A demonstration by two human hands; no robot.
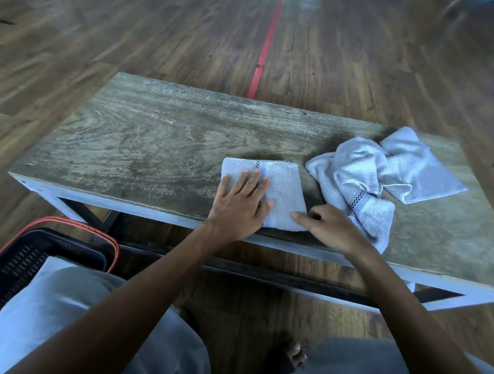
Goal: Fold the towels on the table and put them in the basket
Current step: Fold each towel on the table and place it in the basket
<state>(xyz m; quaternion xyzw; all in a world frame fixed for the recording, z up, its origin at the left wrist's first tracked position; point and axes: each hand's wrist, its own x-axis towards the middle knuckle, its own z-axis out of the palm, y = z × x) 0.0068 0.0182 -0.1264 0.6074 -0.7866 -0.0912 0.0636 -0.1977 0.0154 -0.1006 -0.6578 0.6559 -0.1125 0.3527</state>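
At centre frame the left hand lies flat, fingers spread wide, pinning the folded towel to the counter while the right hand, fingers loosely curled and gripping nothing, steadies its near corner. Count: one folded towel, at least one crumpled towel at right, possibly two, and one basket at lower left, apparently holding pale cloth.

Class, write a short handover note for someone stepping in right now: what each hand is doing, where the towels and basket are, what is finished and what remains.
Left hand: flat, palm down on the folded light-grey towel near the front edge of the worn wooden table.
Right hand: at that towel's near right corner, fingers curled; grip unclear.
Crumpled light-grey towels: heaped at the table's right, unfolded.
Black plastic basket with orange rim: on the floor at the left, partly hidden by a knee.
Done: one towel folded.
Left: basket it, then fold the heap.
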